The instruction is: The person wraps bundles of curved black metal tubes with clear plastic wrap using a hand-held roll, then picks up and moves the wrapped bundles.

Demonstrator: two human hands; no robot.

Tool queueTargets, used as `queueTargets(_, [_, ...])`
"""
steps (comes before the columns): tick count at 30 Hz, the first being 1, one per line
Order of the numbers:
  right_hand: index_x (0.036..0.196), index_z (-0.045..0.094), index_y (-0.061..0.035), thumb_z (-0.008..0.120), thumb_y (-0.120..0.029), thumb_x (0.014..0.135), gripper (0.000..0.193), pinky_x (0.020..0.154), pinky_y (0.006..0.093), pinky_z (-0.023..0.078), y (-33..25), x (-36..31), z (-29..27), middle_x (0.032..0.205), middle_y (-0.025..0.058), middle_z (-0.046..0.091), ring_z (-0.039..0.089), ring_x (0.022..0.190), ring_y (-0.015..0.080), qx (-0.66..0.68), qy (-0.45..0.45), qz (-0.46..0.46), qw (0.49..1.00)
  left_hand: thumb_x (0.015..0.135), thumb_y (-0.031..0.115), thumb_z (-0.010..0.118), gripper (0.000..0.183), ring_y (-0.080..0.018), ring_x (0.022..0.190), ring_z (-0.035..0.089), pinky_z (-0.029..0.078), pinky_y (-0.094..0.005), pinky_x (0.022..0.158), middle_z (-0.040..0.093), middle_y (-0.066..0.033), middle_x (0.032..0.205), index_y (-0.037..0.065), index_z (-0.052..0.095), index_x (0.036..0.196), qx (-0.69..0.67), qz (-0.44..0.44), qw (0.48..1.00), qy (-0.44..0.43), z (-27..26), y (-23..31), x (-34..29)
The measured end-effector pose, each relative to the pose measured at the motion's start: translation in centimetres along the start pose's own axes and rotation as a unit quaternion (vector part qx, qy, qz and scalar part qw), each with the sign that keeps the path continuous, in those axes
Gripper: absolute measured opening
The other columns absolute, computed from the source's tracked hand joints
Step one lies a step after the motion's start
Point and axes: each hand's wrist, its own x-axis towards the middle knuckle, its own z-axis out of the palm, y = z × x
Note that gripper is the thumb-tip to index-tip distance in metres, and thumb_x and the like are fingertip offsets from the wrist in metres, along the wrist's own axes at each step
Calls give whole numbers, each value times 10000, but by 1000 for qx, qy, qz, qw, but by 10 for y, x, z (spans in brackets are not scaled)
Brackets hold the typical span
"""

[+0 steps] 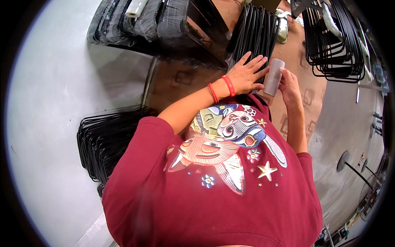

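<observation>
My left hand (246, 76), with red bands at its wrist, lies open, fingers spread, over the near end of a bundle of black metal tube frames (256, 31). Just right of it, my right hand (290, 87) grips a roll of stretch film (274, 79), greyish and translucent, standing slanted. Its thumb and fingers press on the roll's right side. The left fingertips come close to the roll's left side; whether they touch it I cannot tell.
Patterned brown sheeting (181, 82) covers the work surface. Film-wrapped black frames (164, 29) with another film roll (135, 7) on top lie at the far left. More black frames stand at the far right (335, 45) and low on the left (107, 140).
</observation>
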Motion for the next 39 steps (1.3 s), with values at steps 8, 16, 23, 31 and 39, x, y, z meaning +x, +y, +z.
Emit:
queueTargets(8, [1049, 508, 28, 423, -192, 860, 302, 684, 409, 449, -24, -31, 72, 895, 262, 565, 567, 820, 376, -427, 110, -251, 862, 877, 328, 454, 507, -270, 1101, 408, 331, -423, 902, 434, -178, 1152, 8, 281, 1230, -531, -260, 806, 42, -13, 24, -4])
queueTargets(16, [941, 599, -7, 477, -130, 842, 199, 762, 324, 444, -4, 6, 70, 916, 129, 615, 576, 837, 301, -513, 66, -340, 785, 675, 327, 699, 585, -282, 651, 613, 488, -356, 548, 584, -211, 816, -33, 387, 1014, -331, -415, 842, 98, -63, -32, -34])
queueTargets(23, [924, 581, -2, 429, -85, 863, 184, 720, 300, 474, 25, 11, 75, 916, 70, 605, 587, 870, 188, -194, 11, -294, 936, 858, 440, 422, 442, -341, 987, 527, 417, -376, 815, 553, -214, 1049, 62, 472, 1081, -335, -466, 813, 94, 9, -103, -90])
queueTargets(31, [1074, 530, 8, 478, -191, 865, 293, 776, 326, 475, 68, 81, 95, 1002, 103, 586, 576, 867, 218, 97, -257, 79, 958, 897, 484, 293, 575, -182, 1124, 426, 368, -294, 914, 439, -66, 1259, 76, 328, 1301, -617, -412, 669, 45, 11, -110, -88])
queueTargets(39, [1025, 538, 24, 564, -204, 803, 319, 718, 306, 483, 67, 74, 132, 948, 99, 591, 578, 799, 195, 316, -373, 355, 797, 874, 228, 463, 341, -127, 873, 567, 467, -265, 774, 583, -70, 1039, 1, 523, 1121, -732, -476, 486, -27, -24, -74, -81])
